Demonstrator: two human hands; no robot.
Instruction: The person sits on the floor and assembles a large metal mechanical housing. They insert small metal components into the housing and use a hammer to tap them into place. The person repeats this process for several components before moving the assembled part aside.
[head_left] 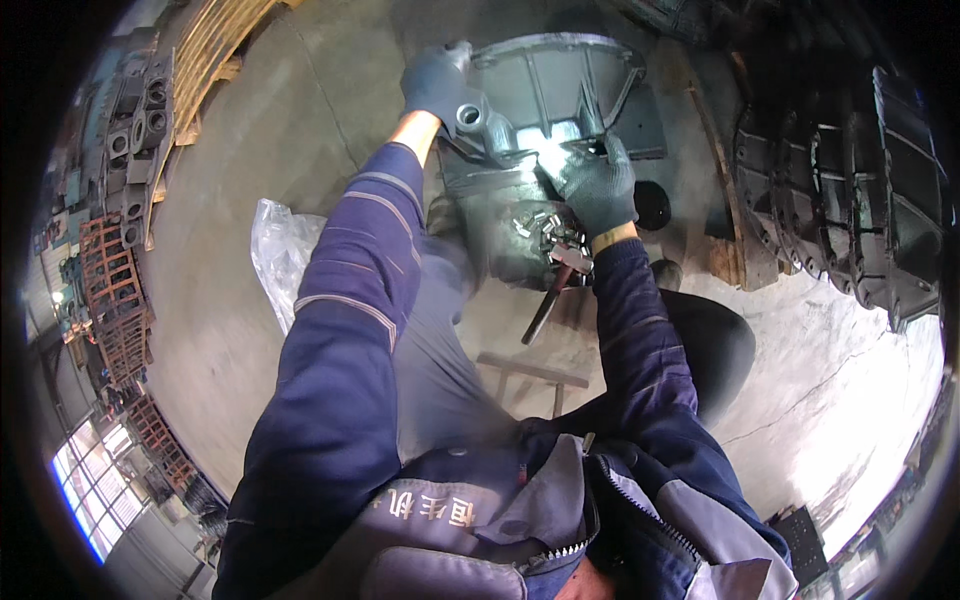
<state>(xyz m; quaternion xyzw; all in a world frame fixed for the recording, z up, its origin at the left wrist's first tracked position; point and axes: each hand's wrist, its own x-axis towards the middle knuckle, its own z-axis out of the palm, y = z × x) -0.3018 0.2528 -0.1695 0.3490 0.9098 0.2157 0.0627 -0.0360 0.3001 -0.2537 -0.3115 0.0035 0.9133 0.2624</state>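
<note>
A grey cast-metal housing [555,85] with a wide curved rim and ribs rests in front of me on a dark block-like support [485,180]. My left hand [435,85], in a dark glove, is closed on the housing's left edge, beside a round boss with a hole. At the near right side of the housing is my gloved right hand [598,185], its fingers curled; what they hold is hidden. Bright light glares off the metal just left of it. Below that hand lies a hammer [560,280] with a dark handle, among several small shiny metal pieces [540,225].
Large dark ribbed castings [840,190] are stacked on a wooden pallet [745,262] at the right. A clear plastic bag [280,250] lies on the floor to the left. Beyond it stand a wooden slatted pallet [205,60] and rusty metal racks [115,300].
</note>
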